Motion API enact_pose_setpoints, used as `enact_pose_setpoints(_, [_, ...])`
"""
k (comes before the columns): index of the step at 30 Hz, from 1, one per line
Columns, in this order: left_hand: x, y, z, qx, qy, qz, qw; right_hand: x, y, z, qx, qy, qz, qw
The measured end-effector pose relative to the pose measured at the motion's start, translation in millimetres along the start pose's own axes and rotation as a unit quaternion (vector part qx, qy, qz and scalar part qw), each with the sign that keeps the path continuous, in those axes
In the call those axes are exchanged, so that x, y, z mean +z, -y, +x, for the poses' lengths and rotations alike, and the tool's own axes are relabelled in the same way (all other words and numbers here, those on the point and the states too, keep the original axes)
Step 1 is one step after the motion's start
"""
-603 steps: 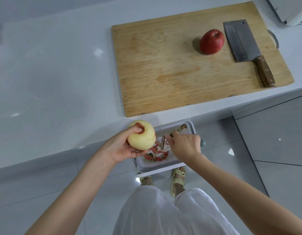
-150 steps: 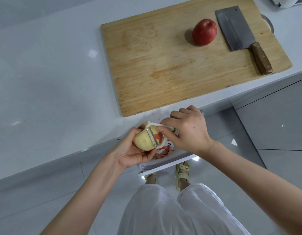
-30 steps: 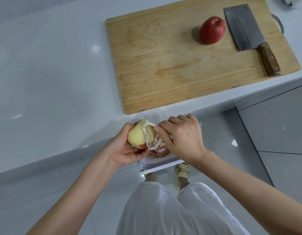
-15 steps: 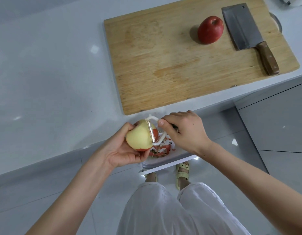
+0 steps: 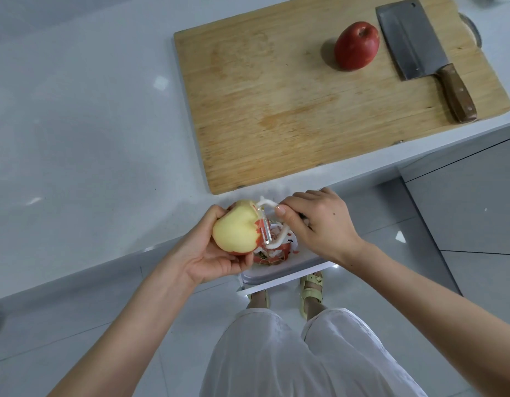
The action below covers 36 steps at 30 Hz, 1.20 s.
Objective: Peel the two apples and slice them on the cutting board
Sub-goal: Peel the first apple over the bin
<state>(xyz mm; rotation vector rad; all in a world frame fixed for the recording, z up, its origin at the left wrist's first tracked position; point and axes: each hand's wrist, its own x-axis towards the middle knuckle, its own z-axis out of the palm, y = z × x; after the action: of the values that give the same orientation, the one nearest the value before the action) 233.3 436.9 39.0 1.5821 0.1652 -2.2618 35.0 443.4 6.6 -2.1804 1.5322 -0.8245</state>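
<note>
Presently, the peeled apple (image 5: 236, 227): we hold it just off the front edge of the tabletop (image 5: 90, 124), above a white bin (image 5: 279, 270). It is mostly pale flesh, with a red strip of skin on its right flank and a little at the bottom.
Left hand (image 5: 210, 253): curled round the peeled apple, thumb over the top end and fingers cupped beneath.
Right hand (image 5: 319, 224): pinching the handle of the white peeler (image 5: 266, 227), thumb on top. The blade lies against the red strip.
Apple against hands: it sits in our left palm, touching the blade. Our right fingers are just beside the fruit but apart from it.
How it will handle: we judge it light and firm, but wet and slippery where bared, and easy to bruise. It is best held at the stem and base ends, so the flank stays free for the blade.
Red apple (image 5: 357, 45): unpeeled, upright at the far right of the cutting board (image 5: 291, 110), just beside the blade of the cleaver (image 5: 420, 47) and well apart from both hands.
Cleaver: flat on the board, wooden handle towards the near right.
Peels (image 5: 276, 250): red curls lying in the bin under our hands.
Progress: by our reckoning one apple is almost bare, the other untouched, and slicing not yet begun.
</note>
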Motion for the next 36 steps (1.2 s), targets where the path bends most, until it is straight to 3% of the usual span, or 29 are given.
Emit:
enact_pose_setpoints(7, [0, -2, -3, -0.033, 0.032, -0.015, 0.999, 19, -20, -12, 0.065, 0.046, 0.048, 0.996])
enact_pose_setpoints(11, [0, -5, -8, -0.064, 0.136, -0.030, 0.988, 33, -27, -18, 0.040, 0.040, 0.018, 0.998])
enact_pose_setpoints(14, [3, -9, -10, -0.076, 0.187, -0.043, 0.978, 39, -32, -26, 0.087, 0.089, 0.015, 0.992])
enact_pose_setpoints(16, [3, -9, -9, -0.075, 0.176, -0.054, 0.980, 36, -30, -29, 0.139, 0.172, -0.022, 0.975])
enact_pose_setpoints(19, [-1, -6, -7, -0.070, 0.117, -0.072, 0.988, 27, -26, -25, 0.225, 0.309, -0.074, 0.921])
enact_pose_setpoints(21, [-2, -4, -5, -0.057, 0.070, -0.070, 0.993, 19, -19, -22, 0.276, 0.333, -0.041, 0.901])
enact_pose_setpoints(24, [-6, -3, 1, -0.043, 0.021, -0.074, 0.996, 4, -5, -21, 0.285, 0.268, 0.050, 0.919])
enact_pose_setpoints(27, [-7, 0, 4, -0.035, 0.006, -0.054, 0.998, -1, 12, -14, 0.151, 0.109, 0.032, 0.982])
enact_pose_setpoints(29, [-5, 4, 5, -0.029, 0.004, -0.037, 0.999, 3, 18, -7, 0.064, 0.023, -0.025, 0.997])
enact_pose_setpoints(36, [-3, 7, 1, -0.033, 0.014, -0.042, 0.998, 11, 11, -7, 0.025, -0.013, -0.025, 0.999])
